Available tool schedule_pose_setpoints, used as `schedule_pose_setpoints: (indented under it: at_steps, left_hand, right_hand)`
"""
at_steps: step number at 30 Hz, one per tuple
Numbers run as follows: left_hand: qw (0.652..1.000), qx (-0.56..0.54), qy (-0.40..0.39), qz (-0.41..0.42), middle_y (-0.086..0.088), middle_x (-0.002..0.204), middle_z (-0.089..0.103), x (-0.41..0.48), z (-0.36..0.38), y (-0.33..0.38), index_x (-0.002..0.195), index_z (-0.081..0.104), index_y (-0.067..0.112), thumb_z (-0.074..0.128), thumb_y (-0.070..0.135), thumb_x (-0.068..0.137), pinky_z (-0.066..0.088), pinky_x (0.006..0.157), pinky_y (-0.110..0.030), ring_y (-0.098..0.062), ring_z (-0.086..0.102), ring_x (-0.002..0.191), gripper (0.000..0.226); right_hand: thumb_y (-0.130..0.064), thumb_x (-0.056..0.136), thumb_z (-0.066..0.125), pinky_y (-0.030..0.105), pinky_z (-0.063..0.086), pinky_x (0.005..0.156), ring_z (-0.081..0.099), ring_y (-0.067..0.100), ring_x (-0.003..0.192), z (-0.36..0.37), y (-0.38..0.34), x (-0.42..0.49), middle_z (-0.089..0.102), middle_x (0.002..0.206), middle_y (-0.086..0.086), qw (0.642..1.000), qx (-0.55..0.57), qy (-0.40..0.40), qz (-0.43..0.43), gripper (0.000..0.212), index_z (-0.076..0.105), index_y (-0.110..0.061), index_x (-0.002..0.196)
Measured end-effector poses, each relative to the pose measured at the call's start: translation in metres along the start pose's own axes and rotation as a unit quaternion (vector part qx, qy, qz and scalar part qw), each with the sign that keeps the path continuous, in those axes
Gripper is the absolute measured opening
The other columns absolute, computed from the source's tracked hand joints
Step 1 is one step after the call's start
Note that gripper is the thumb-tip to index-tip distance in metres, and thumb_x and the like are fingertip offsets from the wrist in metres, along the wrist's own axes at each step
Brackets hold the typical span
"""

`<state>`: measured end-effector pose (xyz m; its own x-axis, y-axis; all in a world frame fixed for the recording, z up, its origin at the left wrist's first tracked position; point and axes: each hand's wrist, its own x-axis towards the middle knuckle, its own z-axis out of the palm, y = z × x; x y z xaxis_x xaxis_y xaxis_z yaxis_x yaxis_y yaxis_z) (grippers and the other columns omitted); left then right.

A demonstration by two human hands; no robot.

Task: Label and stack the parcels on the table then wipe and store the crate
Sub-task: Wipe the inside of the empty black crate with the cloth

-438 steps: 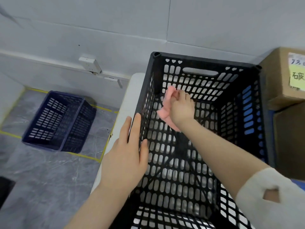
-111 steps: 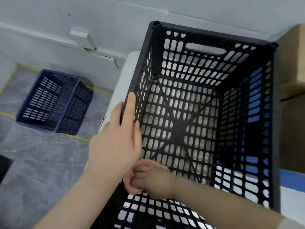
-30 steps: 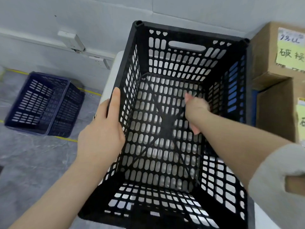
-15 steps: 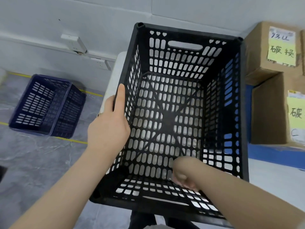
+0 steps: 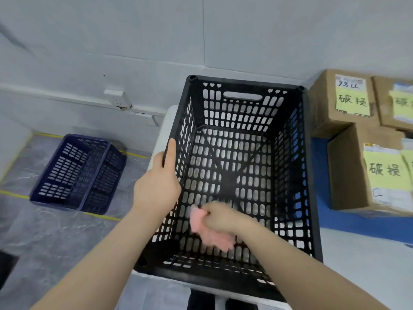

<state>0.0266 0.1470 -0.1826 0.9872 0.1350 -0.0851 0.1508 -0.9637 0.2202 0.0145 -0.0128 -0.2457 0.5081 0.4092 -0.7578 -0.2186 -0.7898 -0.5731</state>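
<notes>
The left hand [image 5: 156, 189] grips the crate [image 5: 304, 175] wall to steady it while the right hand [image 5: 220, 217] clutches a cloth [image 5: 210, 233], wiping inside.

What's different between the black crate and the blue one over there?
Colour: the black crate is black, the blue crate dark blue.
Place: the black crate stands on the table; the blue crate sits on the floor.
Handling: the left hand grips the black crate's rim and the right hand holds a pink cloth inside it; nobody touches the blue crate.
Both are slotted, open-topped crates.
</notes>
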Motion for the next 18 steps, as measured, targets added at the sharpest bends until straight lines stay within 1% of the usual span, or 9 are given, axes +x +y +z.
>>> schedule_pose_setpoints:
  at_steps: [4,8,10,12,14,15,16,17,18]
  left_hand:
    - [1.0,0.0,0.003,0.015,-0.012,0.133,0.04,0.026,-0.008,-0.001,0.152,-0.002,0.028,0.04,0.009,0.09,0.043,0.055,-0.039,-0.033,0.049,0.063,0.078]
    - [1.0,0.001,-0.006,0.016,-0.014,0.134,0.039,0.055,-0.012,-0.006,0.151,-0.006,0.032,0.036,0.012,0.092,0.05,0.068,-0.046,-0.039,0.056,0.073,0.074]
    - [1.0,0.003,-0.002,0.024,-0.015,0.136,0.038,0.063,-0.013,-0.006,0.151,-0.004,0.03,0.034,0.013,0.093,0.047,0.066,-0.044,-0.036,0.052,0.073,0.071]
    - [0.999,0.037,-0.005,0.038,-0.017,0.146,0.029,0.064,-0.013,-0.005,0.152,0.0,0.023,0.035,0.016,0.095,0.045,0.071,-0.047,-0.038,0.051,0.088,0.067]
    - [0.991,0.1,0.021,0.089,-0.019,0.155,0.016,0.059,-0.016,0.002,0.152,0.01,0.013,0.039,0.02,0.096,0.039,0.095,-0.053,-0.042,0.037,0.124,0.063]
    - [0.986,0.104,0.041,0.125,-0.021,0.155,0.015,0.054,-0.021,0.01,0.151,0.017,0.008,0.04,0.021,0.097,0.031,0.106,-0.053,-0.042,0.026,0.135,0.06]
    - [0.982,0.072,0.061,0.162,-0.023,0.154,0.02,0.047,-0.028,0.023,0.148,0.026,0.004,0.04,0.021,0.098,0.024,0.112,-0.048,-0.039,0.023,0.138,0.055]
    - [0.979,0.004,0.07,0.194,-0.022,0.148,0.032,0.036,-0.038,0.04,0.142,0.039,0.003,0.04,0.02,0.099,0.023,0.113,-0.042,-0.031,0.029,0.137,0.046]
    - [0.972,-0.086,0.065,0.207,-0.016,0.135,0.05,0.021,-0.05,0.061,0.128,0.054,0.007,0.039,0.02,0.1,0.03,0.108,-0.035,-0.018,0.04,0.127,0.035]
  right_hand:
    - [-0.012,0.092,0.045,0.019,0.047,0.053,0.061,0.008,0.068,-0.051,0.004,-0.035,0.064,0.082,-0.002,0.979,0.121,0.165,0.012,0.017,0.058,-0.022,0.088]
    - [-0.01,0.088,0.049,0.031,0.054,0.065,0.067,0.018,0.08,-0.078,-0.004,-0.068,0.069,0.09,0.005,0.916,0.318,0.244,-0.012,0.021,0.064,-0.015,0.102]
    - [-0.004,0.085,0.05,0.034,0.057,0.067,0.068,0.02,0.079,-0.08,-0.011,-0.085,0.07,0.092,0.009,0.858,0.464,0.217,-0.039,0.025,0.066,-0.011,0.103]
    - [0.0,0.083,0.048,0.035,0.057,0.066,0.069,0.021,0.082,-0.079,-0.013,-0.099,0.069,0.099,0.013,0.784,0.592,0.166,-0.08,0.03,0.065,-0.007,0.106]
    - [0.0,0.081,0.047,0.038,0.058,0.071,0.069,0.026,0.099,-0.076,-0.011,-0.112,0.067,0.114,0.018,0.724,0.67,0.107,-0.124,0.04,0.059,-0.002,0.119]
    - [-0.002,0.08,0.048,0.04,0.057,0.074,0.066,0.029,0.106,-0.074,-0.009,-0.118,0.065,0.119,0.019,0.708,0.686,0.084,-0.146,0.044,0.056,0.0,0.123]
    - [-0.004,0.08,0.048,0.041,0.057,0.077,0.064,0.031,0.11,-0.073,-0.006,-0.124,0.064,0.122,0.02,0.701,0.691,0.071,-0.164,0.046,0.054,0.0,0.126]
    - [-0.007,0.08,0.049,0.043,0.056,0.081,0.063,0.032,0.112,-0.074,-0.005,-0.132,0.063,0.124,0.02,0.696,0.69,0.067,-0.184,0.048,0.053,0.0,0.128]
    - [-0.008,0.08,0.049,0.044,0.054,0.086,0.061,0.033,0.115,-0.075,-0.003,-0.143,0.062,0.126,0.019,0.692,0.69,0.072,-0.198,0.049,0.053,-0.001,0.129]
